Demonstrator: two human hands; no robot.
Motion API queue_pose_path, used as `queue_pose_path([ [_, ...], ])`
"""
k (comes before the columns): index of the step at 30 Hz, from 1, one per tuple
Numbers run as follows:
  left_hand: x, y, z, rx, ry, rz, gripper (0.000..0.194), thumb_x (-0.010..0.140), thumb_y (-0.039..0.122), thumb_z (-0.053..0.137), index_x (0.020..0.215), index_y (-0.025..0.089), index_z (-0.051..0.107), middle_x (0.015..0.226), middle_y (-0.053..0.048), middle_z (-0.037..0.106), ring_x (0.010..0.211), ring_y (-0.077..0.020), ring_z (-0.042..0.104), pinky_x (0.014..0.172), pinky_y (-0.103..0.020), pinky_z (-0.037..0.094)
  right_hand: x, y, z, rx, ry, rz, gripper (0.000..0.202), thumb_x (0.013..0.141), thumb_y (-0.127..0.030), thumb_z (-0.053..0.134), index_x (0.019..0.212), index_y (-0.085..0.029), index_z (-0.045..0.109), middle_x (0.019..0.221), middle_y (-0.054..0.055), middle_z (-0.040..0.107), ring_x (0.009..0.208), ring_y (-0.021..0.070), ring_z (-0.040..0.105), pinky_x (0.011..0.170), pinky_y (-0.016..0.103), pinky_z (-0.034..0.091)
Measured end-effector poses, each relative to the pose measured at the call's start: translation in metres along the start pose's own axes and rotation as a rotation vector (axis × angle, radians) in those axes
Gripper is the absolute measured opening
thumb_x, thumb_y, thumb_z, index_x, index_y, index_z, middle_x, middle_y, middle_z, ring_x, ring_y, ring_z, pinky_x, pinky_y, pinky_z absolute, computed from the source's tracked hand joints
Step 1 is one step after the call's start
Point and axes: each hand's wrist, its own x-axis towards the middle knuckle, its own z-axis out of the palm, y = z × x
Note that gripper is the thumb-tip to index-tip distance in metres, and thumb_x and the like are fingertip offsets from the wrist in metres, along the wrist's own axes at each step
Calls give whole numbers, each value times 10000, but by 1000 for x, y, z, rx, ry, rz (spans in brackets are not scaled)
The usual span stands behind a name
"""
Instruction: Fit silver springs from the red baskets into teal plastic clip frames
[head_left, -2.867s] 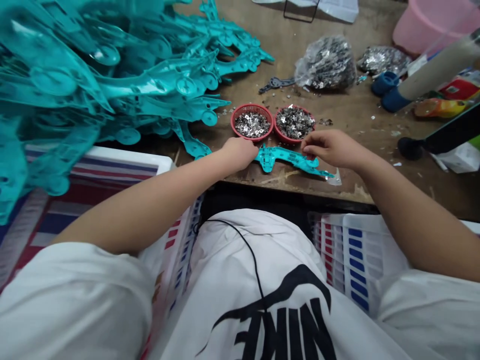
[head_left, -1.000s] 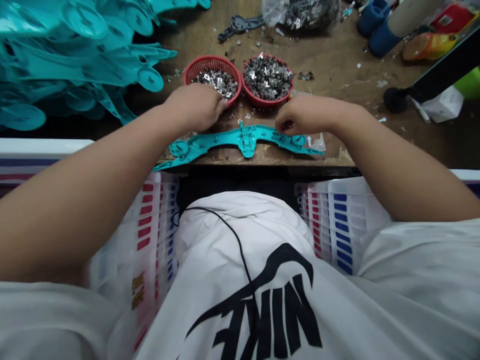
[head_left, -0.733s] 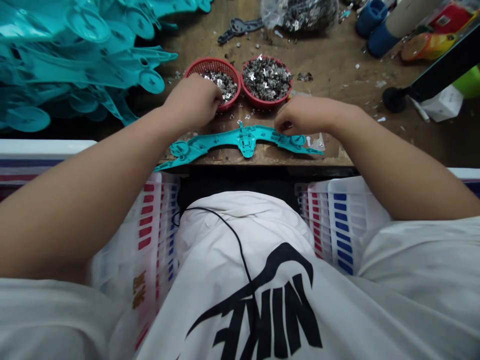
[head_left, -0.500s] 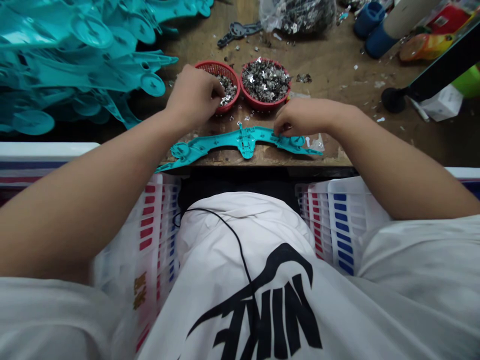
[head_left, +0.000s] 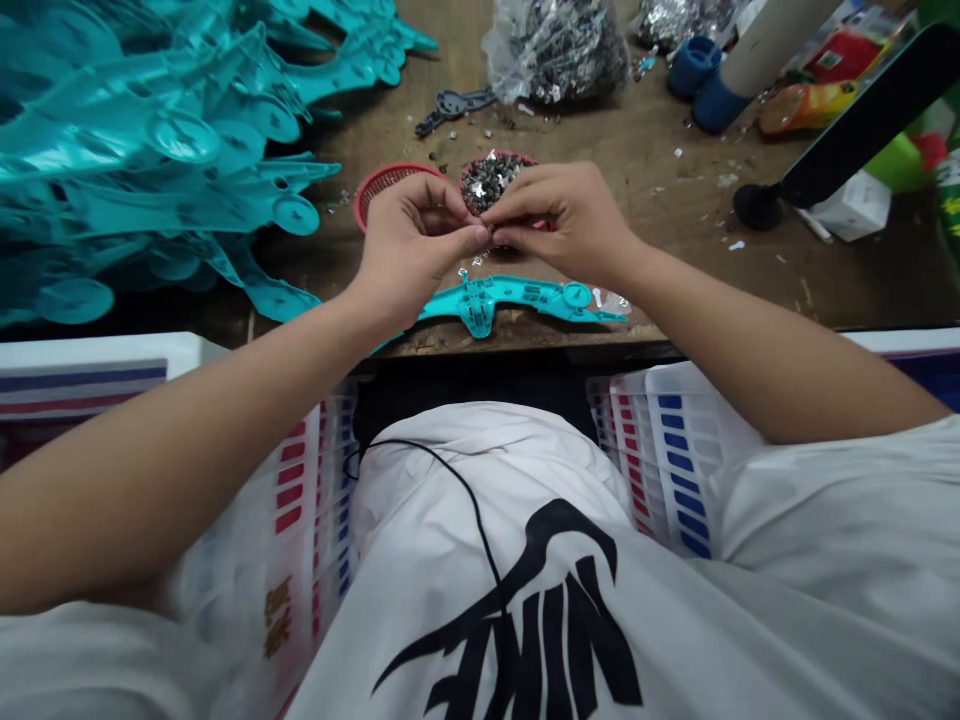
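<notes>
My left hand (head_left: 420,235) and my right hand (head_left: 562,215) meet fingertip to fingertip above the table, both pinched closed. Whatever is between the fingertips is too small to make out. Just behind them stand two red baskets: the left basket (head_left: 367,195) is partly covered by my left hand, and the other holds a heap of small metal pieces (head_left: 487,180). On the near side, a long turquoise plastic part (head_left: 517,290) lies along the table's front edge, its left end partly behind my left wrist. Neither hand touches it.
Many turquoise parts (head_left: 172,130) are piled at left. Behind the baskets lie a dark plastic piece (head_left: 454,105) and a clear bag of metal pieces (head_left: 559,50). A black bar on a round foot (head_left: 757,205) stands at right, beside a white box (head_left: 851,205).
My left hand has come out of the left basket and moved right. My right hand has left the turquoise part and risen to meet it. The view has shifted slightly.
</notes>
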Motion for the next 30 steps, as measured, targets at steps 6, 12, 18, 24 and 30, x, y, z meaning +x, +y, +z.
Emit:
queue_pose_path([
  [6, 2, -8, 7, 396, -291, 187, 631, 1162, 483, 680, 1742, 237, 645, 1750, -172, 705, 1638, -376, 672, 1366, -541, 568, 10, 28, -3, -107, -114, -26, 288, 1103, -482, 721, 1225, -334, 936, 1306, 67, 898, 1243, 344, 774, 1094, 472, 595],
  [12, -1, -21, 10, 761, -797, 296, 855, 1126, 498, 762, 1894, 241, 488, 2031, -149, 300, 1867, -385, 350, 1510, -467, 328, 27, 91, 16, -167, -418, -144, 230, 1058, -443, 836, 1050, -235, 933, 980, 56, 893, 997, 258, 730, 996, 412, 538],
  [18, -1, -25, 9, 789, -804, 306, 872, 1157, 546, 724, 1933, 287, 420, 2055, -97, 245, 1856, -385, 367, 1507, -447, 330, 28, 93, 18, -297, -494, -354, 336, 1173, -376, 682, 1271, -172, 931, 1195, 113, 905, 1109, 268, 787, 1033, 407, 569],
  [24, -2, -31, 10, 770, -783, 337, 867, 1156, 543, 703, 1931, 283, 416, 2054, -95, 246, 1845, -400, 386, 1502, -482, 350, 24, 85, 24, -409, -499, -365, 350, 1225, -372, 625, 1338, -230, 924, 1298, 91, 895, 1213, 269, 805, 1095, 433, 591],
  [30, -1, -36, 11, 741, -767, 346, 822, 1139, 530, 735, 1885, 279, 499, 2044, -93, 284, 1823, -403, 425, 1481, -465, 382, 23, 81, 13, -421, -442, -337, 290, 1194, -338, 700, 1329, -244, 938, 1304, 80, 911, 1162, 262, 836, 1072, 417, 607],
])
